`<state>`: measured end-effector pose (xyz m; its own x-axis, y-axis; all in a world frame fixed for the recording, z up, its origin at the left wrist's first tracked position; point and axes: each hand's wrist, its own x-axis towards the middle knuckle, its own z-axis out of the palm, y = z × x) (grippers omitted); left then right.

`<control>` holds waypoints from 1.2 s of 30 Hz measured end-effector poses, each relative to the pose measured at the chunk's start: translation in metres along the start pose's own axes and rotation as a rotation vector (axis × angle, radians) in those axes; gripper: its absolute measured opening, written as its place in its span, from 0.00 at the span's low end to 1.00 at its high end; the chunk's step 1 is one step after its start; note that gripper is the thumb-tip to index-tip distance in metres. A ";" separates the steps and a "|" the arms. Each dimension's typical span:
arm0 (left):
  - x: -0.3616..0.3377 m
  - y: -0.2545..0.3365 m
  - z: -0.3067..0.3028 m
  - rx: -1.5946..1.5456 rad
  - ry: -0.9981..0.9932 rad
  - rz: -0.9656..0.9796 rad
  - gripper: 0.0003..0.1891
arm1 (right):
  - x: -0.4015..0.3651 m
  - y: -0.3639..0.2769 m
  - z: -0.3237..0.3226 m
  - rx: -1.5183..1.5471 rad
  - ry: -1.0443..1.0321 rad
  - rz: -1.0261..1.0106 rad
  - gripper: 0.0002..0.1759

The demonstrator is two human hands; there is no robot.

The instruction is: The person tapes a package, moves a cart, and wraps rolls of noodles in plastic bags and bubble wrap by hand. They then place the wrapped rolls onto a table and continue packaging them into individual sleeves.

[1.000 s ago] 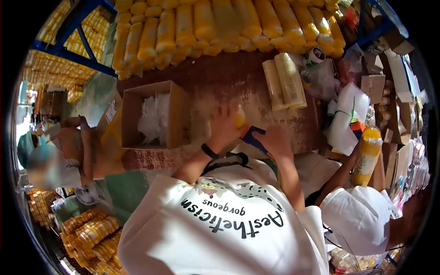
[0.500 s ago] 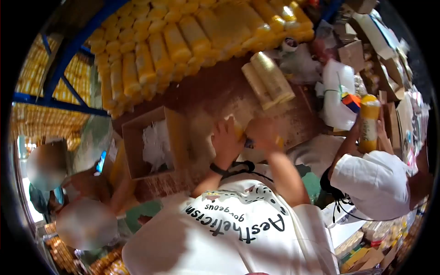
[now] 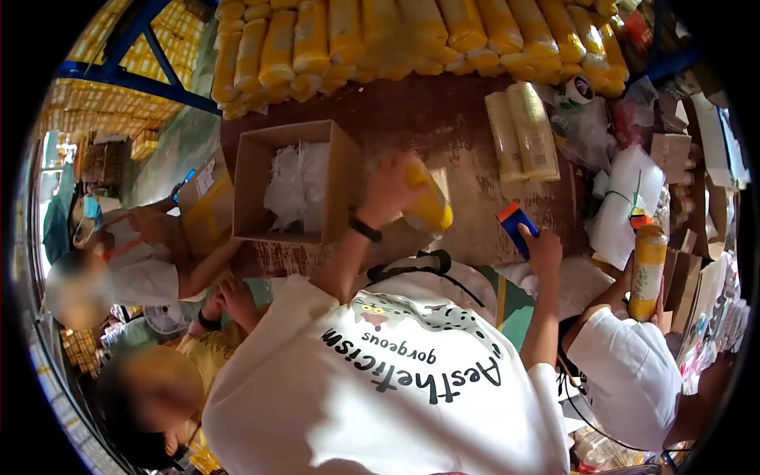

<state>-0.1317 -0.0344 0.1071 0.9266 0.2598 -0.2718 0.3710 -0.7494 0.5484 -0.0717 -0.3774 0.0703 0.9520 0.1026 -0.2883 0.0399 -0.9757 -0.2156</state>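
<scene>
My left hand (image 3: pixel 389 190), with a black band at the wrist, is closed around the upper left end of a yellow plastic-wrapped roll (image 3: pixel 431 206). That roll is tilted over the worn brown table. In my right hand (image 3: pixel 543 250), off to the right by the table's front edge, is a blue block-shaped thing with an orange face (image 3: pixel 516 229). Left of my left hand stands an open cardboard box (image 3: pixel 340 186) with crumpled white plastic (image 3: pixel 297 182) in it. Two pale yellow rolls (image 3: pixel 522 131) lie side by side beyond my right hand.
Yellow wrapped rolls (image 3: pixel 396 36) are stacked along the table's far side. At right, a co-worker (image 3: pixel 629 372) holds a yellow printed roll (image 3: pixel 648 269) near tied white sheeting (image 3: pixel 629 202). Other people sit at left, one's arm (image 3: pixel 210 261) reaching to the table edge.
My hands were together over the table; now they are apart, the right moved right with the blue-and-orange thing, the left holding the yellow roll. The view has shifted.
</scene>
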 end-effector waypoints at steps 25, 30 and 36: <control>0.032 -0.023 0.081 0.524 -0.076 0.407 0.42 | -0.016 -0.005 0.037 0.389 0.038 0.038 0.29; 0.054 -0.006 0.122 0.638 -0.208 0.602 0.45 | -0.023 -0.004 0.053 0.447 -0.032 0.049 0.29; 0.074 -0.048 0.120 0.451 -0.132 0.966 0.40 | -0.038 -0.005 0.049 0.539 0.107 0.042 0.25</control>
<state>-0.0877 -0.0524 -0.0340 0.7915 -0.6107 0.0228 -0.5971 -0.7649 0.2416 -0.1229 -0.3673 0.0364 0.9761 0.0185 -0.2168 -0.1330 -0.7379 -0.6617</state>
